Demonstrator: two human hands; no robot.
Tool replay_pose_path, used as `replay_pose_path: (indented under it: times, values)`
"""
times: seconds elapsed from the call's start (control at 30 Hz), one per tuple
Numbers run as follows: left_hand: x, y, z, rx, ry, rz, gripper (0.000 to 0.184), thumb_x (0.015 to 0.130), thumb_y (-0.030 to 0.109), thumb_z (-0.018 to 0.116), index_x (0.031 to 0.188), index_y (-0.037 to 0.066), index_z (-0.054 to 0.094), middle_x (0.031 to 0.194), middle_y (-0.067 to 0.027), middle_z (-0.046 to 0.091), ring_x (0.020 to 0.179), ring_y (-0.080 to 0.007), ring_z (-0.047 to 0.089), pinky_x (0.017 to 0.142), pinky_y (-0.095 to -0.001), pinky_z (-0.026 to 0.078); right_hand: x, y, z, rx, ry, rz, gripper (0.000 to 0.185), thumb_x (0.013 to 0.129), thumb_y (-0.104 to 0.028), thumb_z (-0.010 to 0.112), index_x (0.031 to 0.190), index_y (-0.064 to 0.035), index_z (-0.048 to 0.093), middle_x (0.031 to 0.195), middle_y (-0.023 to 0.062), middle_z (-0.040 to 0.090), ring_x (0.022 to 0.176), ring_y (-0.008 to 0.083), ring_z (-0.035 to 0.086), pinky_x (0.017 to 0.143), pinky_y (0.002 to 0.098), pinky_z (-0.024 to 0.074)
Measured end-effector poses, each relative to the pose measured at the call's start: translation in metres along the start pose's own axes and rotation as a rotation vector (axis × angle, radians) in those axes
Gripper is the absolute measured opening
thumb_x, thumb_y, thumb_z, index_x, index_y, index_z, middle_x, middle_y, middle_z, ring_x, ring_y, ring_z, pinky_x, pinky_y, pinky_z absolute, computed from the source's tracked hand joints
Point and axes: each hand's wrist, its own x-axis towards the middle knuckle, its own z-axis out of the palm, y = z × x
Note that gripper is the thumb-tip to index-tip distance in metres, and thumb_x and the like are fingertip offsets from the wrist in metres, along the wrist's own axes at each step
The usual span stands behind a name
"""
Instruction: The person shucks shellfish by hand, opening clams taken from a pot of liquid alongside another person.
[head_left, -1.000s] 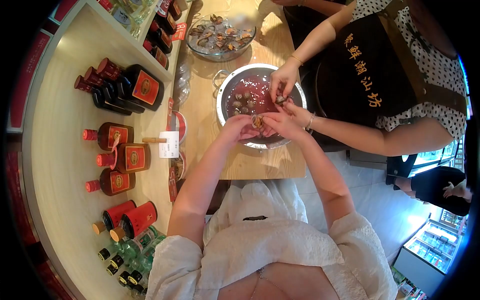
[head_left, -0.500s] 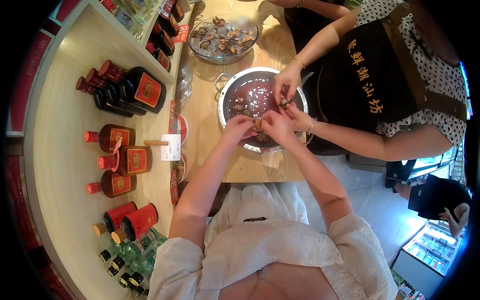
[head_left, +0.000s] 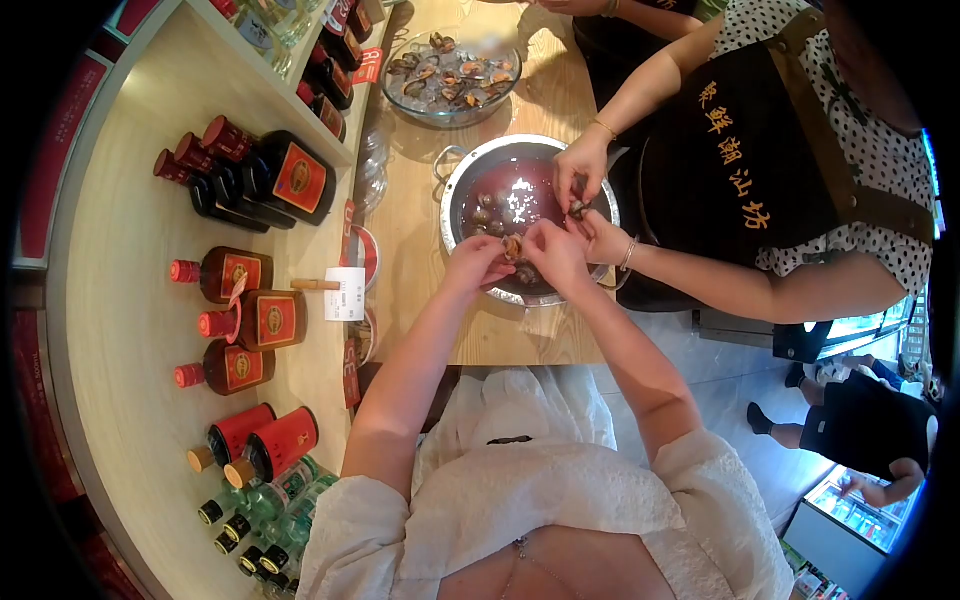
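Note:
An opened clam (head_left: 513, 247) with orange flesh is pinched between my two hands above the near side of a metal basin (head_left: 446, 212). My left hand (head_left: 478, 262) grips it from the left. On its other side, the fingers of my right hand (head_left: 556, 256) are closed against it. Reddish water (head_left: 520, 190) fills the basin, and several dark clams (head_left: 484, 208) lie in it near the left. Across from me, a co-worker's hands (head_left: 582, 170) hold another clam (head_left: 578, 208) over the right rim, close to my right hand.
A glass bowl (head_left: 450, 122) of ice and opened clams stands farther back on the wooden table (head_left: 405, 215). Shelves with bottles (head_left: 272, 318) line the left side, with a price tag (head_left: 345, 294) jutting out. The co-worker's dark apron (head_left: 730, 150) is close on the right.
My hands stay at almost the same spot with the opened clam. The co-worker's upper hand has shifted slightly. More clams show in the water. A person in the background has moved.

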Motion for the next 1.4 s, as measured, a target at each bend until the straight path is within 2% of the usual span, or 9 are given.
replay_pose_path:
  times: [0.1,0.17,0.27,0.4,0.8,1.07,1.2,1.27,1.4]
  values:
    - [-0.001,0.001,0.0,0.018,0.017,0.004,0.013,0.081,0.013,0.056,0.091,0.005,0.055,0.078,-0.0091,0.062,0.064,-0.0191,0.064,0.057,-0.0265,0.053,0.005,0.016,0.01,0.218,-0.084,0.105,0.016,0.075,-0.016,0.059,0.085,-0.0039,0.056,0.068,0.0111,0.06,0.069,0.0248,0.059,0.067,0.0364,0.0458]
    - [-0.003,0.002,0.0,0.004,0.026,-0.002,0.013,0.081,0.013,0.056,0.091,0.005,0.055,0.078,-0.0092,0.062,0.065,-0.0191,0.064,0.058,-0.0265,0.053,0.003,0.01,0.005,-0.294,0.267,-0.124,0.016,0.076,-0.016,0.06,0.086,-0.0047,0.057,0.071,0.0119,0.06,0.069,0.0257,0.058,0.063,0.0356,0.046]
    - [-0.003,0.0,-0.001,-0.03,0.028,-0.004,0.013,0.081,0.013,0.055,0.091,0.005,0.055,0.079,-0.0093,0.062,0.066,-0.019,0.064,0.058,-0.0265,0.053,0.002,0.006,0.002,-0.224,0.345,-0.285,0.014,0.076,-0.017,0.06,0.085,-0.0061,0.057,0.076,0.0114,0.059,0.069,0.0268,0.058,0.062,0.035,0.046]
    - [-0.004,0.0,0.0,-0.081,0.002,0.01,0.013,0.082,0.013,0.055,0.092,0.005,0.055,0.079,-0.0089,0.062,0.067,-0.018,0.064,0.059,-0.0261,0.053,-0.005,-0.013,-0.004,-0.017,0.138,-0.102,0.014,0.075,-0.017,0.061,0.083,-0.0076,0.057,0.078,0.0099,0.058,0.071,0.0263,0.057,0.063,0.0348,0.0461]
    - [0.0,-0.007,0.005,-0.039,0.038,0.073,0.011,0.084,0.013,0.054,0.093,0.006,0.054,0.081,-0.0072,0.062,0.071,-0.0172,0.063,0.062,-0.0254,0.053,-0.011,-0.01,0.01,-0.203,0.264,-0.355,0.013,0.073,-0.013,0.064,0.076,-0.005,0.055,0.071,0.0092,0.053,0.065,0.0261,0.056,0.057,0.0338,0.0448]
    - [-0.006,-0.002,0.005,-0.094,0.009,0.026,0.015,0.083,0.014,0.055,0.096,0.007,0.053,0.083,-0.0077,0.063,0.072,-0.0196,0.064,0.065,-0.0301,0.053,-0.006,0.009,0.012,0.411,-0.052,0.049,0.013,0.081,-0.014,0.056,0.083,-0.0009,0.053,0.072,0.0133,0.06,0.065,0.025,0.06,0.059,0.0323,0.0466]
    - [-0.007,0.0,0.005,-0.118,-0.01,0.013,0.015,0.083,0.015,0.055,0.096,0.007,0.054,0.082,-0.0077,0.063,0.071,-0.0204,0.064,0.065,-0.0314,0.053,-0.007,0.007,0.009,0.451,-0.07,0.047,0.013,0.081,-0.013,0.055,0.083,-0.0009,0.052,0.073,0.0145,0.06,0.065,0.0268,0.06,0.058,0.0345,0.0465]
    - [-0.01,0.001,0.005,-0.106,-0.024,0.004,0.015,0.083,0.017,0.055,0.094,0.006,0.054,0.082,-0.0077,0.062,0.07,-0.0192,0.063,0.064,-0.0292,0.052,-0.007,0.007,0.01,0.043,0.041,-0.169,0.013,0.081,-0.013,0.054,0.082,-0.0008,0.052,0.074,0.0152,0.06,0.066,0.0292,0.06,0.058,0.0366,0.0464]
    - [-0.008,0.003,0.009,-0.032,-0.049,-0.042,0.017,0.084,0.022,0.056,0.091,0.006,0.054,0.081,-0.0075,0.062,0.067,-0.0168,0.062,0.061,-0.026,0.052,-0.008,-0.008,0.001,-0.196,0.051,-0.35,0.012,0.081,-0.014,0.054,0.081,-0.0014,0.053,0.074,0.0158,0.06,0.067,0.0307,0.059,0.059,0.0377,0.0464]
